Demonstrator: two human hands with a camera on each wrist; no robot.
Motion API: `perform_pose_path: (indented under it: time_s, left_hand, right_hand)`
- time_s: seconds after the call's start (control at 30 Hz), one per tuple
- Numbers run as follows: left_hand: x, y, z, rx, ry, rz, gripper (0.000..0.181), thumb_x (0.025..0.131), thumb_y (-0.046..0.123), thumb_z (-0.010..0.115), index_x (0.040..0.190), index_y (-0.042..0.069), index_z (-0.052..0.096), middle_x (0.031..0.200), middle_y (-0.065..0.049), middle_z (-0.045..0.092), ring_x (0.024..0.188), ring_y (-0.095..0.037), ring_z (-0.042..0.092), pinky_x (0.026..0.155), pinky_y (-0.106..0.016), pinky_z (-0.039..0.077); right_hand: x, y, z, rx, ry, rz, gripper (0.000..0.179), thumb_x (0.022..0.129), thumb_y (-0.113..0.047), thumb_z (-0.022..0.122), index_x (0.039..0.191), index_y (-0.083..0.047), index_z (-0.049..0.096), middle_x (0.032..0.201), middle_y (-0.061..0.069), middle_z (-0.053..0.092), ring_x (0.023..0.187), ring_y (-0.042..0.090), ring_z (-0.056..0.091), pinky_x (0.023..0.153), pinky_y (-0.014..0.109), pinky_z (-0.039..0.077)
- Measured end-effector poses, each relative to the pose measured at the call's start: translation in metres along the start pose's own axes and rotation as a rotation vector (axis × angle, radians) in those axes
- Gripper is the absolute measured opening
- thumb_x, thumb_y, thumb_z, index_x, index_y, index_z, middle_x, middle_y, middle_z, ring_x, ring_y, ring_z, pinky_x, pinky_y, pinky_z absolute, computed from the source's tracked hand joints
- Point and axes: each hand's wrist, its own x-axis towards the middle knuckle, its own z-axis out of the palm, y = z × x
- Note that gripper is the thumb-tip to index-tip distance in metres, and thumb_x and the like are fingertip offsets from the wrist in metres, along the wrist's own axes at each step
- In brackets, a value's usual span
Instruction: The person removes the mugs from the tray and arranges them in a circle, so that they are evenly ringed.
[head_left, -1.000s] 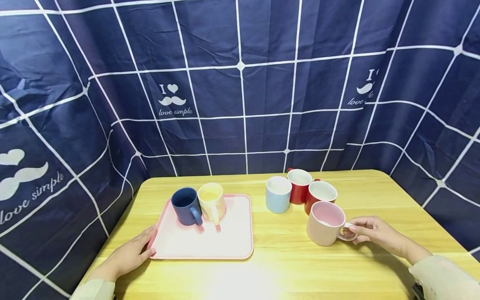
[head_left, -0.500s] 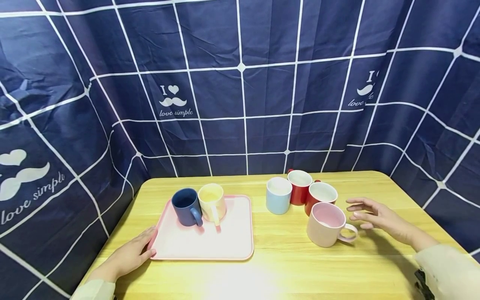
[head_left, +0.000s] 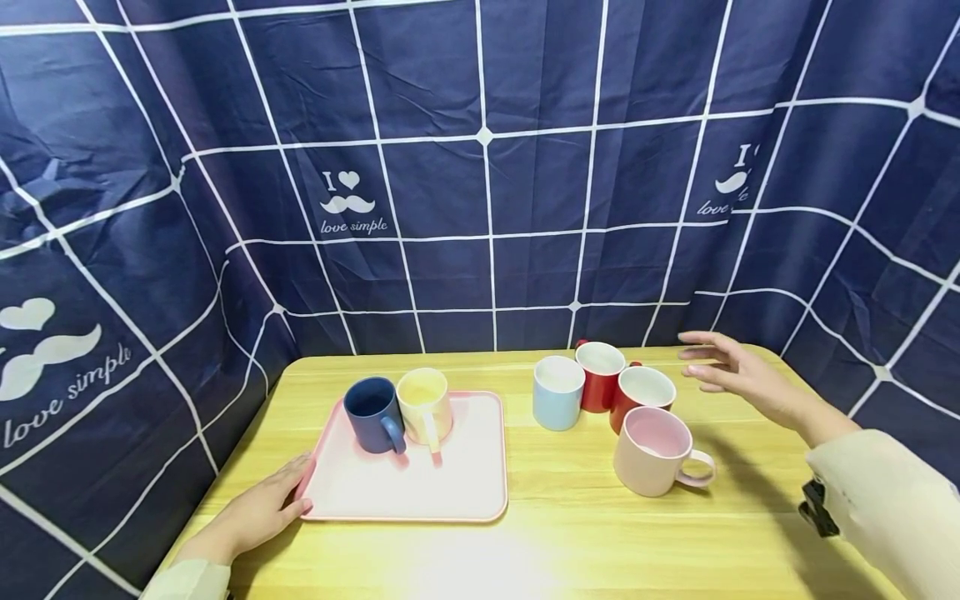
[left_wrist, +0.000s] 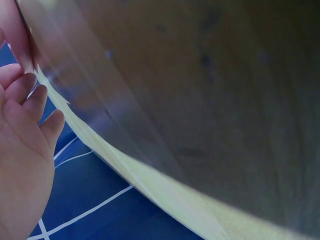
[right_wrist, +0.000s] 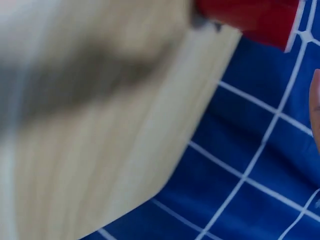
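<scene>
In the head view my left hand (head_left: 258, 504) rests against the left edge of a pink tray (head_left: 405, 492), fingers fairly straight along its rim. A dark blue mug (head_left: 371, 425) and a cream-yellow mug (head_left: 431, 412) stand upright on the tray. My right hand (head_left: 738, 375) hovers over the right side of the table with loosely bent fingers and nothing in them. To its left is a red mug (head_left: 622, 408) with a white inside; a pink mug (head_left: 645, 458) stands nearer, handle to the right. Only a fingertip (right_wrist: 316, 105) shows in the right wrist view.
A second red mug (head_left: 597, 393) and a light blue mug (head_left: 557, 404) stand close beside the others on the wooden table (head_left: 555, 533). A dark blue curtain (head_left: 532, 183) with white grid lines surrounds the table's back and sides.
My right hand has let go of the pink mug's handle and moved up and away toward the back of the table. The pink mug, the tray and my left hand have stayed put.
</scene>
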Motion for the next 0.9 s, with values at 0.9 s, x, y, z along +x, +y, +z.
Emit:
perform_pose_path:
  time_s: [0.9]
  left_hand:
    - [0.000, 0.001, -0.002, -0.012, -0.033, -0.017, 0.064, 0.090, 0.034, 0.064, 0.137, -0.006, 0.046, 0.141, -0.022, 0.044, 0.129, -0.039, 0.040, 0.102, -0.054, 0.033]
  right_hand:
    - [0.109, -0.062, 0.108, 0.049, -0.143, 0.082, 0.056, 0.092, -0.021, 0.063, 0.142, -0.010, 0.039, 0.131, 0.019, 0.051, 0.118, 0.034, 0.051, 0.091, 0.051, 0.047]
